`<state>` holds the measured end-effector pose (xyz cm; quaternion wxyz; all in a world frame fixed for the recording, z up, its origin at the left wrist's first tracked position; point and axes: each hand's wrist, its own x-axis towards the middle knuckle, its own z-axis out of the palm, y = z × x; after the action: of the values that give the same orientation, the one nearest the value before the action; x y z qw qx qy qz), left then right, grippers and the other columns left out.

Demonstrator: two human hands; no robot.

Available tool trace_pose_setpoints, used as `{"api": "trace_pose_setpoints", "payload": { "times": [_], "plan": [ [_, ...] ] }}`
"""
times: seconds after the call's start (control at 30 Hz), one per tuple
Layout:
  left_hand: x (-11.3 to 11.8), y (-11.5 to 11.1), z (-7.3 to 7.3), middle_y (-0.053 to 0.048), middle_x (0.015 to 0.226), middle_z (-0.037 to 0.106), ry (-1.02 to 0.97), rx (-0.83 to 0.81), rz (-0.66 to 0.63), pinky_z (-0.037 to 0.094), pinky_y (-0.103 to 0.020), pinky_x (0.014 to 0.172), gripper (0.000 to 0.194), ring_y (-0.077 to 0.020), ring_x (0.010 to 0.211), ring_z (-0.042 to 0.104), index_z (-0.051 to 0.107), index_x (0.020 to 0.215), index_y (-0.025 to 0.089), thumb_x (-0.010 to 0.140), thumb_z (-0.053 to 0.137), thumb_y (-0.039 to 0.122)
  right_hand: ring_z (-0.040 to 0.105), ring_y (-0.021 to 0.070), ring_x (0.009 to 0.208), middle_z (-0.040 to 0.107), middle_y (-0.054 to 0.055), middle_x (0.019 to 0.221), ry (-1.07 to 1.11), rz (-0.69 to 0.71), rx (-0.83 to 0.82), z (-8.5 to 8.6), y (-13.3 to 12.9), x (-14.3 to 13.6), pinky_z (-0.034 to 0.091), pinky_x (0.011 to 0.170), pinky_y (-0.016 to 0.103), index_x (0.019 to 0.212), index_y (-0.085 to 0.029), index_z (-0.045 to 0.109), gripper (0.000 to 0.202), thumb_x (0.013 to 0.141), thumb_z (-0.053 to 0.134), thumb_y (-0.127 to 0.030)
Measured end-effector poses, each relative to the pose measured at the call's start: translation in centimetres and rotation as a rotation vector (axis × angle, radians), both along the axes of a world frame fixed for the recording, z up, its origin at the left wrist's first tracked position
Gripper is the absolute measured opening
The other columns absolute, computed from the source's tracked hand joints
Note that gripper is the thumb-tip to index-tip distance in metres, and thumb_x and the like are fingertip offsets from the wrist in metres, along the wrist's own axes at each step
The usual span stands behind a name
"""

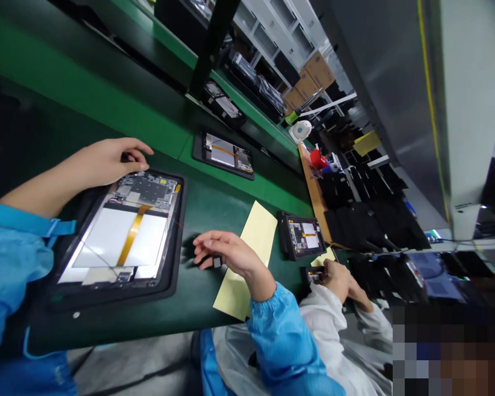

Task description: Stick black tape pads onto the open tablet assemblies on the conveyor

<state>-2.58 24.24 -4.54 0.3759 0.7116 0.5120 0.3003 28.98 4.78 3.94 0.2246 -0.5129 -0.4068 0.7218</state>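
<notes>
An opened tablet [119, 231] lies in a black tray [177, 242] on the green table, showing its circuit board [144, 190], silver battery area and an orange ribbon cable [131, 234]. My left hand [107, 159] rests at the tablet's top edge, its thumb and index finger apart and the other fingers curled out of sight. To the right of the tray, my right hand [226, 253] is above the table with bent fingers around a small black piece with a grey face [217, 262]. A thin reddish wire [179, 224] shows at the tablet's right edge.
A yellow sheet [251, 242] lies under my right wrist. Other opened tablets [229, 154] [305, 235] stand behind and to the right. A co-worker's hands [340, 280] work close by on the right. A raised green shelf edge [148, 124] runs along the back.
</notes>
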Motion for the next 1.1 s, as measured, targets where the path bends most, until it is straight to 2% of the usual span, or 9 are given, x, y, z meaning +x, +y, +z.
{"api": "trace_pose_setpoints", "payload": {
  "times": [0.13, 0.23, 0.3, 0.4, 0.57, 0.67, 0.83, 1.0, 1.1],
  "plan": [
    [1.6, 1.1, 0.8, -0.009, 0.112, 0.079, 0.045, 0.074, 0.025, 0.037, -0.044, 0.084, 0.086, -0.0306, 0.130, 0.069, 0.071, 0.131, -0.003, 0.099, 0.051, 0.074, 0.076, 0.0200, 0.084, 0.078, 0.005, 0.087, -0.099, -0.026, 0.043, 0.0, -1.6, 1.1, 0.065, 0.083, 0.036, 0.095, -0.017, 0.081, 0.055, 0.070, 0.101, -0.062],
    [2.1, -0.5, 3.0, -0.019, 0.141, 0.072, 0.110, 0.209, 0.107, 0.033, -0.056, 0.099, 0.099, -0.0411, 0.159, 0.044, 0.069, 0.133, -0.006, 0.099, 0.042, 0.083, 0.072, 0.0200, 0.090, 0.077, 0.005, 0.093, -0.209, -0.079, 0.171, 0.5, -2.5, 1.1, 0.060, 0.088, 0.035, 0.088, -0.020, 0.085, 0.041, 0.072, 0.102, -0.053],
    [2.1, -3.6, 4.8, -0.017, 0.162, 0.060, 0.142, 0.314, 0.123, 0.028, -0.062, 0.113, 0.102, -0.0398, 0.167, 0.031, 0.067, 0.142, -0.001, 0.101, 0.029, 0.084, 0.068, 0.0196, 0.094, 0.076, 0.004, 0.098, -0.263, -0.128, 0.264, 0.8, -2.9, 0.6, 0.057, 0.090, 0.034, 0.086, -0.022, 0.086, 0.031, 0.077, 0.100, -0.047],
    [1.9, -10.4, 6.2, -0.001, 0.138, 0.077, 0.146, 0.281, -0.072, 0.034, -0.059, 0.129, 0.100, -0.0337, 0.153, 0.053, 0.081, 0.120, 0.021, 0.093, 0.018, 0.094, 0.067, 0.0188, 0.087, 0.075, 0.003, 0.092, -0.269, -0.171, 0.319, 0.6, -3.3, -1.0, 0.055, 0.086, 0.034, 0.087, -0.022, 0.082, 0.032, 0.084, 0.093, -0.052],
    [1.0, -17.9, 2.9, -0.001, 0.132, 0.081, 0.034, 0.111, -0.491, 0.034, -0.060, 0.141, 0.055, -0.0391, 0.144, 0.066, 0.086, 0.111, 0.040, 0.097, 0.045, 0.075, 0.064, 0.0176, 0.075, 0.072, 0.001, 0.081, -0.231, -0.194, 0.309, -1.6, -3.8, -4.2, 0.053, 0.075, 0.031, 0.086, -0.023, 0.075, 0.043, 0.082, 0.092, -0.062],
    [0.2, -17.4, 1.2, 0.001, 0.138, 0.079, 0.044, 0.214, -0.499, 0.026, -0.066, 0.143, 0.050, -0.0409, 0.148, 0.064, 0.086, 0.118, 0.040, 0.101, 0.047, 0.067, 0.055, 0.0157, 0.069, 0.067, -0.001, 0.076, -0.339, -0.213, 0.401, -2.4, -4.4, -5.5, 0.045, 0.067, 0.029, 0.091, -0.023, 0.077, 0.033, 0.092, 0.085, -0.054],
    [-1.1, -15.7, 1.5, 0.002, 0.132, 0.081, 0.149, 0.235, -0.473, 0.029, -0.057, 0.144, 0.052, -0.0351, 0.149, 0.064, 0.085, 0.113, 0.038, 0.097, 0.044, 0.067, 0.066, 0.0204, 0.085, 0.077, 0.003, 0.092, -0.491, -0.132, 0.683, -2.4, -5.0, -6.7, 0.053, 0.084, 0.034, 0.096, -0.024, 0.077, 0.017, 0.106, 0.073, -0.037],
    [-1.5, -16.3, 1.6, 0.006, 0.135, 0.078, 0.133, 0.810, -0.434, 0.037, -0.052, 0.140, 0.047, -0.0162, 0.150, 0.061, 0.085, 0.115, 0.032, 0.112, 0.042, 0.053, 0.071, 0.0232, 0.096, 0.080, 0.006, 0.099, -0.624, -0.020, 0.925, -2.9, -4.8, -7.9, 0.055, 0.091, 0.036, 0.099, -0.024, 0.073, 0.018, 0.114, 0.064, -0.030],
    [-1.4, -16.1, 2.0, 0.004, 0.131, 0.080, 0.093, 0.935, -0.418, 0.031, -0.044, 0.142, 0.044, -0.0109, 0.158, 0.050, 0.086, 0.115, 0.029, 0.119, 0.043, 0.041, 0.069, 0.0225, 0.093, 0.078, 0.006, 0.097, -0.705, -0.065, 1.039, -3.6, -5.1, -8.7, 0.054, 0.086, 0.035, 0.100, -0.023, 0.070, 0.017, 0.114, 0.061, -0.025]
  ]
}}
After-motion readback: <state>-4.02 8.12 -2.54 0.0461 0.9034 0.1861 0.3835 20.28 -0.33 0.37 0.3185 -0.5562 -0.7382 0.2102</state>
